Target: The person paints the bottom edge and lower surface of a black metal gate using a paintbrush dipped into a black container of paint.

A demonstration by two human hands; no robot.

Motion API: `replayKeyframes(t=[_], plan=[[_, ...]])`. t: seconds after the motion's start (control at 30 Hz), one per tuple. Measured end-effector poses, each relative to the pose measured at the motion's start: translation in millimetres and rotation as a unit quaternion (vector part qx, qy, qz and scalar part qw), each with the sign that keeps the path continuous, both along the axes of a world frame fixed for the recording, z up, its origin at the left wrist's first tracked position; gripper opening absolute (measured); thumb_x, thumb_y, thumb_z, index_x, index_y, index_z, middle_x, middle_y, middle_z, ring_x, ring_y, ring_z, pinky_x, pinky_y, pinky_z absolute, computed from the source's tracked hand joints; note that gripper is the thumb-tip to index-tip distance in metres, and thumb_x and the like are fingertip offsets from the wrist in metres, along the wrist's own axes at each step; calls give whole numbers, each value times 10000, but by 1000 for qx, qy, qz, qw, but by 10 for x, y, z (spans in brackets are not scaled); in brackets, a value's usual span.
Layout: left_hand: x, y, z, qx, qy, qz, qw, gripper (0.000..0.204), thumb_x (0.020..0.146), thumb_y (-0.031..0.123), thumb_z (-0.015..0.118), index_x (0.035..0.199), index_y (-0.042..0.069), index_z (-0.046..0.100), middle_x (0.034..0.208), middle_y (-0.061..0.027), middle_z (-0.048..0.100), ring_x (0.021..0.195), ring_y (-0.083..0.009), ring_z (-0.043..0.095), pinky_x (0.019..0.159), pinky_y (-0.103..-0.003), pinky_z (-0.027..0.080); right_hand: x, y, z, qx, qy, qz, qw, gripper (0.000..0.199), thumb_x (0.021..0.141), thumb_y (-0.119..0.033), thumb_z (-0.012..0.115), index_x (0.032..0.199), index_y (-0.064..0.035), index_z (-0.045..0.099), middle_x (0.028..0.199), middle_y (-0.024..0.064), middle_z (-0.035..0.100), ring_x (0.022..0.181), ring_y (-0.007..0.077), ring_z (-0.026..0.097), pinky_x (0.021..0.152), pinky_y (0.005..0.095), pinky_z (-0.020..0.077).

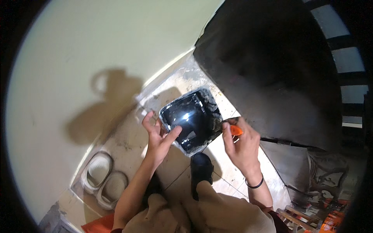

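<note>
Slippers (99,169) beside wall (97,39), shoe (202,171) below tub (209,99)

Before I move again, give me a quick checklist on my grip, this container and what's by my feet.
1. Left hand on the square container: ok, gripping its left side, thumb over the rim.
2. Right hand on the orange-handled tool: ok, held at the container's right side.
3. Tool's working end: cannot tell, it does not show clearly.
4. Container walls clean: not ok, the inner right wall is patchy with residue.
5. Depth of the glossy dark contents: cannot tell from above.
6. Pale slippers out of the way: ok, left by the wall, apart from the dark shoe.
</note>
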State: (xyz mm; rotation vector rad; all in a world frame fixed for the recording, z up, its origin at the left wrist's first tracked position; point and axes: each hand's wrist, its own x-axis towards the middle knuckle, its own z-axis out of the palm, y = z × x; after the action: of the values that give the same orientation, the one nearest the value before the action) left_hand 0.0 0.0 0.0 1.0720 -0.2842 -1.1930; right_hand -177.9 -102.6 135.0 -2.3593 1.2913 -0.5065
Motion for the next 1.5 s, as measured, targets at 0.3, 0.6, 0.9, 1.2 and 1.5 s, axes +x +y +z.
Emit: replayKeyframes(t=[0.3, 0.6, 0.9, 1.2, 1.5], plan=[[30, 30, 82, -23, 9, 11, 1000, 726, 961, 27, 596, 1509, 188, 149, 1494, -140, 358, 1340, -257, 403, 1115, -454, 344, -113, 34, 217, -21, -56, 0, 998, 251, 938, -214, 657, 825, -22, 541, 664, 181, 599, 558, 369, 621, 505, 413, 487], [-18, -25, 294, 12, 42, 18, 999, 601, 996, 225, 615, 1434, 196, 205, 1438, -143, 428, 1296, -287, 467, 1013, -507, 436, -589, 687, 187, 19, -216, -58, 974, 182, 894, -122, 729, 995, 28, 711, 856, 139, 711, 694, 218, 688, 612, 297, 535], [-148, -48, 637, -29, 28, -24, 999, 665, 977, 271, 653, 1439, 164, 187, 1450, -167, 390, 1293, -305, 462, 1008, -493, 455, -962, 946, 363, 60, -31, -84, 994, 177, 931, -170, 599, 1001, -9, 616, 709, 202, 664, 626, 404, 644, 581, 471, 516], [-202, -43, 571, -24, 17, -14, 999, 693, 952, 286, 690, 1427, 169, 199, 1445, -166, 385, 1272, -315, 478, 971, -512, 479, -919, 970, 308, -31, -36, -42, 998, 187, 925, -134, 574, 1028, -12, 475, 800, 207, 593, 634, 416, 612, 571, 487, 499], [-230, 94, 1207, 16, -50, -61, 997, 912, 920, 360, 710, 1573, 94, 132, 1576, -138, 303, 1395, -302, 380, 1073, -520, 423, -960, 1080, 265, 15, -56, -79, 995, 185, 942, -149, 559, 1045, -18, 481, 805, 213, 624, 625, 417, 616, 571, 488, 501]])
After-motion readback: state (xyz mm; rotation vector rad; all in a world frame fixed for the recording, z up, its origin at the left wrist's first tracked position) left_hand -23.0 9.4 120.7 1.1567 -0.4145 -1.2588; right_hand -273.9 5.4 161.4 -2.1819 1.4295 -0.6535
